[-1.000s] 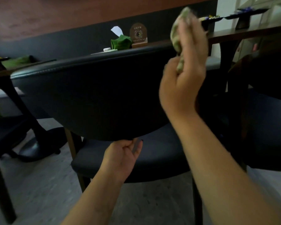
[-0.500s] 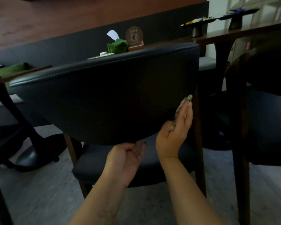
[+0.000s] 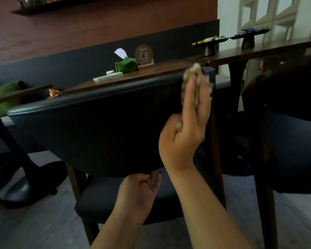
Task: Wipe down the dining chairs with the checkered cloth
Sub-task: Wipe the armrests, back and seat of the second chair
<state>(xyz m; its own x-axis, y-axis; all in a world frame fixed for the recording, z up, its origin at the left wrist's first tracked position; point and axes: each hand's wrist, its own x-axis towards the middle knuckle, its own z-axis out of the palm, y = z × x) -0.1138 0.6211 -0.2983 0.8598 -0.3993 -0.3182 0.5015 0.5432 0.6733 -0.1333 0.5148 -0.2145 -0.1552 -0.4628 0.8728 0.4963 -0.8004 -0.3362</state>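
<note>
Right hand [image 3: 185, 133]: pressing wadded cloth [image 3: 191, 76] flat-fingered against chair [image 3: 97, 126] back, right of centre, for wiping contact.
Left hand [image 3: 140, 191]: curling under backrest's lower edge, likely steadying.

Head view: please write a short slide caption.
Right hand presses checkered cloth against chair backrest; left hand grips its lower edge.
</note>
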